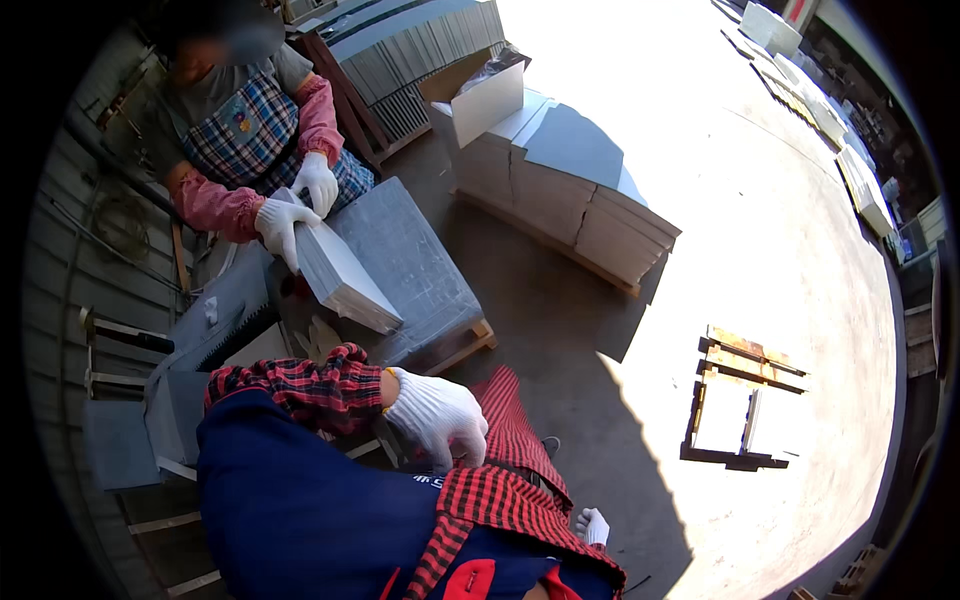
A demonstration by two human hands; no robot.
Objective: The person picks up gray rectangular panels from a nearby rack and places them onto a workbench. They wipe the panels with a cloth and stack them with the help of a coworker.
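My left hand (437, 415), in a white knit glove, is at my waist in front of my red-and-black checked apron (500, 505). Its fingers curl downward; whether they grip anything is hidden. Lower and to the right, my right hand (592, 526), also gloved in white, is closed beside the apron's edge, with nothing seen in it. Across from me a co-worker in a plaid apron (245, 130) has both gloved hands on a stack of thin white panels (350, 275). That stack rests tilted on a grey, film-wrapped block (400, 255) on a wooden pallet.
Beyond stands a larger pallet load of cardboard and panels (570, 200), with an open box (490, 100) on top. Racked grey sheets (420, 50) line the back. A low wooden pallet (745, 395) lies on the sunlit floor at right. Left is machinery with a toothed strip (235, 335).
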